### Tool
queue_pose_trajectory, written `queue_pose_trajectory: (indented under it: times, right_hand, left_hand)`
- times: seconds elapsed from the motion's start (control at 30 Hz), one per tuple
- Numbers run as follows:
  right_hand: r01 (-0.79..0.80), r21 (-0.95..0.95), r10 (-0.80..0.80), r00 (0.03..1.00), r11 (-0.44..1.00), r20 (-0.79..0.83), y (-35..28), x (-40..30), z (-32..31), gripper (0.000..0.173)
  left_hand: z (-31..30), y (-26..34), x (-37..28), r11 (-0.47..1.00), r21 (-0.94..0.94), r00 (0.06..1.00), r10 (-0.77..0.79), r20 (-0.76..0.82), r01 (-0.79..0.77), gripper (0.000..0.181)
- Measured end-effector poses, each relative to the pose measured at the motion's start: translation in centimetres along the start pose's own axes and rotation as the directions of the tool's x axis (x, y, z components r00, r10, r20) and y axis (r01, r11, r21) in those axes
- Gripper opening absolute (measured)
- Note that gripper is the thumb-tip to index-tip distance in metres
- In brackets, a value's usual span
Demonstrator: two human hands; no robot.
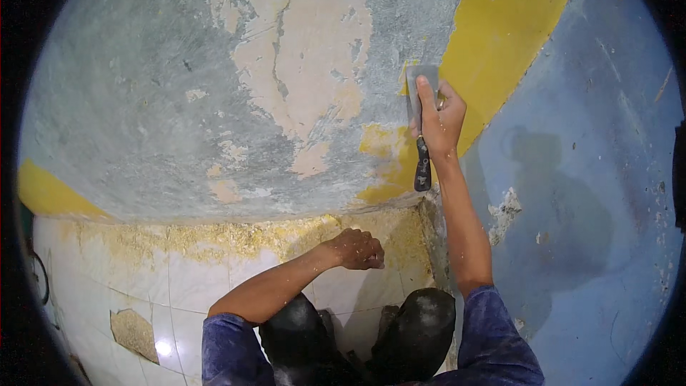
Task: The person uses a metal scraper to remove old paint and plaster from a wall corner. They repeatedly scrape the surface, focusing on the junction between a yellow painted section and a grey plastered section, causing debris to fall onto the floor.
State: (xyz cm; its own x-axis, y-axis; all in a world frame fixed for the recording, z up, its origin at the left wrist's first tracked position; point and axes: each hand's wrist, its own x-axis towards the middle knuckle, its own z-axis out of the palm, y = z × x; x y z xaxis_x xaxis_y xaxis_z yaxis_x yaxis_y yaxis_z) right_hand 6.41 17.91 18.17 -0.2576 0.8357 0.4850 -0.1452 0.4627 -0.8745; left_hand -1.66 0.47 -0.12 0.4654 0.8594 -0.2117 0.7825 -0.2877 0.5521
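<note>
My right hand grips a scraper by its metal blade, the thumb lying along the blade and the black handle pointing down. The blade's upper edge is against the wall, beside a band of yellow paint. Grey, scraped surface with pale bare patches spreads to the left, and a remnant of yellow paint lies below and behind the scraper. My left hand is loosely curled above the floor near the foot of the wall, with no tool visible in it; its fingertips are partly hidden.
Yellow paint flakes cover the floor along the wall. A blue side wall with a chipped spot meets the scraped wall at the right corner. White floor tiles surround a broken patch at lower left. My bent knees are close below.
</note>
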Motion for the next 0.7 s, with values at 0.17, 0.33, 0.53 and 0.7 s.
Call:
queue_pose_trajectory:
  times: [0.17, 0.33, 0.53, 0.7]
  right_hand:
    - [0.036, 0.017, -0.036, 0.999, 0.999, -0.029, -1.4, 0.8, 0.6, 0.032]
    - [0.143, 0.086, -0.139, 0.989, 0.986, -0.048, -5.6, 4.2, 0.8, 0.034]
    - [-0.007, 0.035, 0.007, 1.000, 0.999, -0.007, -1.3, -0.7, -0.8, 0.034]
    - [-0.049, 0.016, 0.049, 0.999, 0.999, -0.008, 1.8, -1.3, -0.5, 0.032]
  left_hand:
    - [0.3, 0.1, 0.5, 0.998, 0.050, 0.998, -0.050, 0.039, 0.048, 0.031]
    - [0.4, 0.1, 0.5, 0.999, -0.002, 0.998, -0.053, 0.046, 0.053, 0.033]
    - [1.3, -1.0, -0.1, 0.997, 0.070, 0.999, -0.017, -0.050, 0.021, 0.034]
    - [0.4, -0.2, 0.7, 0.996, -0.037, 0.995, -0.073, 0.073, 0.076, 0.039]
